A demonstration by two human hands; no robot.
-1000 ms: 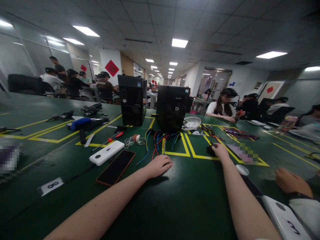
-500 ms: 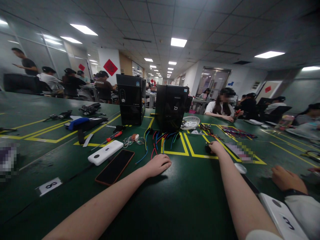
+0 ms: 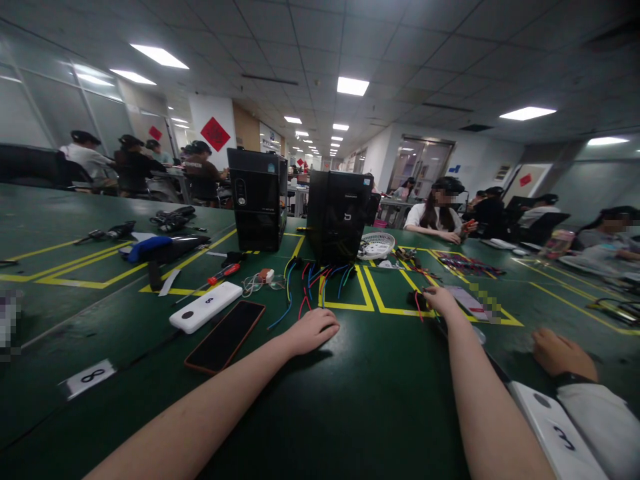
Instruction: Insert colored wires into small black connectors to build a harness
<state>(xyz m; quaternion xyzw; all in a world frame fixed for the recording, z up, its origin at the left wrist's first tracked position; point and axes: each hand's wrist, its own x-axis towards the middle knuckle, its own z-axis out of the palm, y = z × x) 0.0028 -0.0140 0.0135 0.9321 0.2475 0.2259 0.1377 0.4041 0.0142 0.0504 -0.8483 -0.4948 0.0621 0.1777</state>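
While left fingers (image 3: 327, 319) lie loose and right fingers (image 3: 433, 292) pinch black wiring (image 3: 417, 301), a device (image 3: 206, 309) reads 8.

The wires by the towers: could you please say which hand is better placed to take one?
Left hand, probably: it lies beside the wires and looks free; the right hand is farther off, at a black part.

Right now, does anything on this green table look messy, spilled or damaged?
I see nothing spilled or damaged. The coloured wires splay unevenly before the right-hand black computer tower, toward your left hand, so they look untidy.
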